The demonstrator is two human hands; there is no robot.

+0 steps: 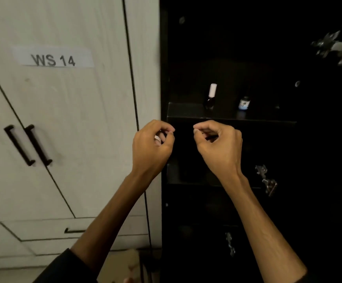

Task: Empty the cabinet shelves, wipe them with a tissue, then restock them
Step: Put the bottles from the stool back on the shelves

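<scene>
The open cabinet (186, 113) is black and dark inside; its upper shelf edge runs just above my hands. Two things stand on that shelf: a dark bottle with a tall white cap (211, 97) and a small bottle with a blue-and-white label (244, 103). My left hand (151, 146) is raised at the cabinet's left edge, fingers curled, thumb meeting the forefinger. My right hand (219, 146) hovers in front of the shelf edge in the same curled pose. Nothing is visible in either hand. A lower shelf (186, 180) shows dimly below; what lies on it is lost in the dark.
To the left are shut white doors with a "WS 14" label (53, 60) and black handles (28, 145). Metal hinges (337, 45) (267, 180) stick out on the cabinet's right side. A drawer handle (74, 230) sits low on the left.
</scene>
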